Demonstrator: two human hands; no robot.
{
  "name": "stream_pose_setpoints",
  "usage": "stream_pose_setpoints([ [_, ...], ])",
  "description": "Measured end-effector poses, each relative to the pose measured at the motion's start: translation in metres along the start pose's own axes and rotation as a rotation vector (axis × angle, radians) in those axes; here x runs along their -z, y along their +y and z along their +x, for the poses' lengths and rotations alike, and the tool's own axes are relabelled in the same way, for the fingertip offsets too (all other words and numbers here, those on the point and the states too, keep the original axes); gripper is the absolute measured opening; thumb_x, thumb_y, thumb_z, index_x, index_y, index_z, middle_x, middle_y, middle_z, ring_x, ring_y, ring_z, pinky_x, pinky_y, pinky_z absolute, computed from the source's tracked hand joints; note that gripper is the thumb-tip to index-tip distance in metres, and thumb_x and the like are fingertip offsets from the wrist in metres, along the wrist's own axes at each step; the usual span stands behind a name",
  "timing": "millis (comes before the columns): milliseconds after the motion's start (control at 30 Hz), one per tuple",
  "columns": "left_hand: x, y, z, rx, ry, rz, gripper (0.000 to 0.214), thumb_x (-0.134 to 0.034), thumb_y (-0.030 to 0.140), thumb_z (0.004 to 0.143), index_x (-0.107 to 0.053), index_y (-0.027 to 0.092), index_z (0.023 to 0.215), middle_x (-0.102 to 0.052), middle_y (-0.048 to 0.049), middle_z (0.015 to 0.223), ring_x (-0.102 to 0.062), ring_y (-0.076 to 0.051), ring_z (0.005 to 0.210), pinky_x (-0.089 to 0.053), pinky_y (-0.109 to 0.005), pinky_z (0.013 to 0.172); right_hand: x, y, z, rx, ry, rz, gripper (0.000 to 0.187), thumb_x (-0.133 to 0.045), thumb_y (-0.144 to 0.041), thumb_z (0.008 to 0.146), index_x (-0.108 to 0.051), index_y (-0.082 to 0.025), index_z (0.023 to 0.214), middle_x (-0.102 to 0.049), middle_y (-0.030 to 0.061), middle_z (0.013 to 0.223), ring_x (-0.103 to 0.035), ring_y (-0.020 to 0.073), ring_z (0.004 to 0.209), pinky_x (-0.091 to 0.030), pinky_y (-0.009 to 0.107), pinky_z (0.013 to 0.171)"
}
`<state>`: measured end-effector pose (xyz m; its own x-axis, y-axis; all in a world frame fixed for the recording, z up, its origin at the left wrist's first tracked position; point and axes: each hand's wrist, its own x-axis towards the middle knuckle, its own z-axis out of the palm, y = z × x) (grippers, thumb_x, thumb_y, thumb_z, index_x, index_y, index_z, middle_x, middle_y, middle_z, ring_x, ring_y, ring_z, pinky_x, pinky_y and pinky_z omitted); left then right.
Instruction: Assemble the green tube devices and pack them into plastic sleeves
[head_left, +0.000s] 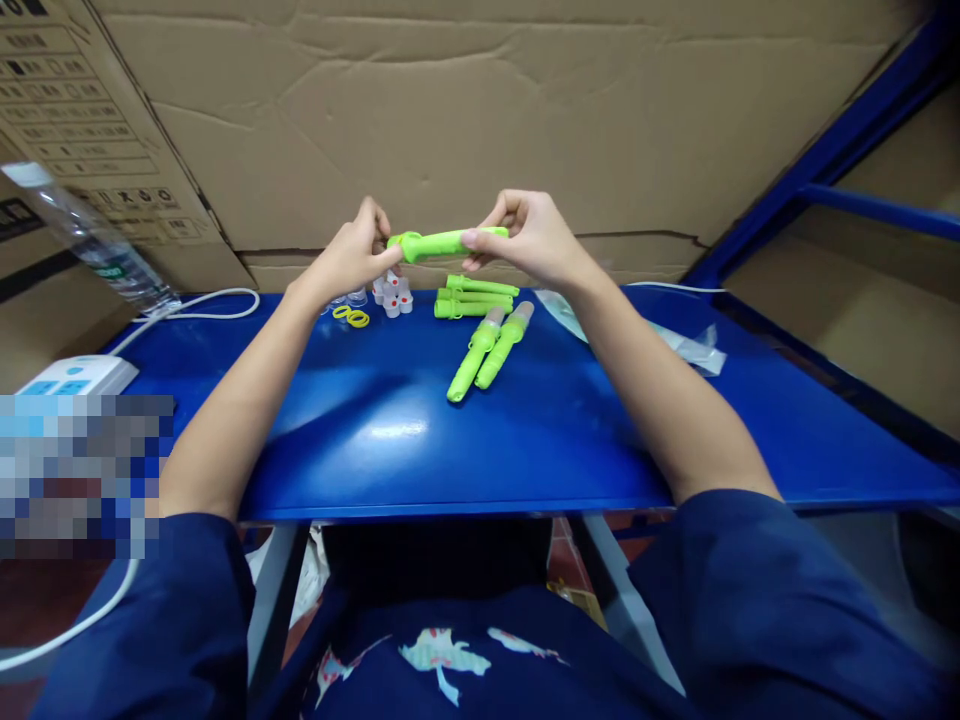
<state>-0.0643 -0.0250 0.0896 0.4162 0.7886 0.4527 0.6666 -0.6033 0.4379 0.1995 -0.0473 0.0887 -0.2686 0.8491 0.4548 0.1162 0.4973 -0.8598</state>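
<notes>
Both hands hold one lime-green flashlight-shaped tube (442, 245) crosswise above the back of the blue table. My left hand (360, 245) grips its wider ringed end, where a bit of yellow shows. The narrow end is pinched between the thumb and fingers of my right hand (525, 235). Below on the table lie several more green tubes (478, 302) without visible tips, and two green tubes with clear tips (491, 350) in front of them. Under my left hand stand small white parts with red dots (394, 297), beside yellow rings (352, 316) and clear caps (355, 298), partly hidden.
A plastic bottle (101, 245) leans at the far left near a white power strip (79, 375) and its cable. Clear plastic wrapping (697, 350) lies at right. Cardboard (450, 120) walls off the back, and a blue metal frame (810, 165) rises at right.
</notes>
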Motion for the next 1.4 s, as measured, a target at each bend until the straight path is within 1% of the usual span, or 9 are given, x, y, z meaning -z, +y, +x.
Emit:
stream_pose_setpoints([
  [167, -0.004, -0.008, 0.003, -0.045, -0.003, 0.098, 0.011, -0.058, 0.023, 0.093, -0.062, 0.016, 0.101, -0.073, -0.0058, 0.086, -0.072, -0.025, 0.101, -0.053, -0.036, 0.096, -0.024, -0.012, -0.011, 0.082, 0.082, -0.206, 0.049, -0.094, -0.041, 0.073, -0.048, -0.025, 0.076, -0.069, 0.0019, 0.070, -0.078, 0.0265, 0.080, -0.066, 0.039, 0.074],
  [333, -0.007, -0.016, 0.008, -0.016, 0.165, 0.125, 0.001, -0.060, 0.018, 0.090, -0.060, 0.019, 0.090, -0.073, -0.0082, 0.085, -0.072, -0.027, 0.102, -0.052, -0.038, 0.097, -0.036, -0.011, -0.014, 0.073, 0.157, -0.348, 0.046, -0.089, -0.046, 0.079, -0.049, -0.023, 0.076, -0.074, 0.0069, 0.073, -0.077, 0.0288, 0.077, -0.065, 0.047, 0.083],
  [533, 0.000, -0.031, 0.012, 0.005, 0.209, 0.064, 0.006, -0.062, 0.016, 0.085, -0.058, 0.019, 0.082, -0.071, -0.0069, 0.084, -0.072, -0.025, 0.097, -0.055, -0.037, 0.093, -0.020, 0.011, -0.001, -0.023, 0.004, -0.200, 0.051, -0.091, -0.056, 0.075, -0.059, -0.022, 0.094, -0.072, 0.0057, 0.082, -0.076, 0.0306, 0.095, -0.064, 0.047, 0.086],
  [700, 0.001, -0.032, 0.011, -0.006, 0.200, -0.137, 0.005, -0.061, 0.023, 0.088, -0.060, 0.018, 0.087, -0.073, -0.0070, 0.088, -0.073, -0.021, 0.095, -0.057, -0.032, 0.087, 0.013, 0.032, 0.008, -0.096, -0.069, -0.075, 0.062, -0.097, -0.058, 0.062, -0.053, -0.025, 0.091, -0.068, 0.0033, 0.083, -0.072, 0.0230, 0.085, -0.065, 0.037, 0.077],
  [767, 0.006, -0.034, 0.008, 0.035, 0.150, -0.233, 0.009, -0.059, 0.027, 0.091, -0.060, 0.018, 0.088, -0.074, -0.0075, 0.088, -0.074, -0.019, 0.090, -0.058, -0.030, 0.083, 0.032, 0.047, 0.010, -0.126, -0.069, -0.058, 0.064, -0.098, -0.058, 0.060, -0.052, -0.025, 0.091, -0.068, 0.0023, 0.084, -0.071, 0.0215, 0.085, -0.065, 0.037, 0.077],
  [867, 0.019, -0.041, 0.000, 0.169, -0.108, -0.281, 0.014, -0.059, 0.027, 0.091, -0.059, 0.018, 0.081, -0.074, -0.0065, 0.080, -0.072, -0.015, 0.077, -0.056, -0.028, 0.077, 0.056, 0.076, 0.012, -0.209, -0.013, -0.124, 0.052, -0.093, -0.050, 0.068, -0.051, -0.024, 0.085, -0.067, 0.0038, 0.081, -0.070, 0.0217, 0.083, -0.064, 0.039, 0.079],
  [1100, 0.026, -0.062, -0.002, 0.425, -0.579, 0.097, 0.014, -0.069, 0.030, 0.076, -0.067, 0.016, 0.076, -0.074, -0.0039, 0.071, -0.069, -0.017, 0.074, -0.047, -0.023, 0.069, 0.063, 0.123, 0.013, -0.226, 0.163, -0.442, 0.041, -0.087, -0.025, 0.066, -0.050, -0.025, 0.083, -0.066, 0.0050, 0.087, -0.068, 0.0275, 0.094, -0.060, 0.050, 0.094],
  [1267, 0.024, -0.075, 0.004, 0.427, -0.516, 0.397, 0.028, -0.079, 0.041, 0.072, -0.068, 0.015, 0.078, -0.071, -0.0028, 0.070, -0.065, -0.016, 0.074, -0.045, -0.024, 0.075, 0.060, 0.129, 0.012, -0.184, 0.133, -0.493, 0.031, -0.079, -0.020, 0.064, -0.055, -0.024, 0.083, -0.072, 0.0068, 0.095, -0.070, 0.0301, 0.103, -0.056, 0.053, 0.103],
  [1400, 0.014, -0.053, 0.008, 0.281, -0.442, 0.430, 0.039, -0.074, 0.057, 0.075, -0.067, 0.020, 0.070, -0.065, -0.0020, 0.061, -0.063, -0.018, 0.067, -0.044, -0.024, 0.069, 0.057, 0.124, 0.007, -0.165, 0.063, -0.546, 0.025, -0.074, -0.017, 0.066, -0.060, -0.023, 0.085, -0.075, 0.0118, 0.106, -0.070, 0.0323, 0.112, -0.055, 0.054, 0.107],
])
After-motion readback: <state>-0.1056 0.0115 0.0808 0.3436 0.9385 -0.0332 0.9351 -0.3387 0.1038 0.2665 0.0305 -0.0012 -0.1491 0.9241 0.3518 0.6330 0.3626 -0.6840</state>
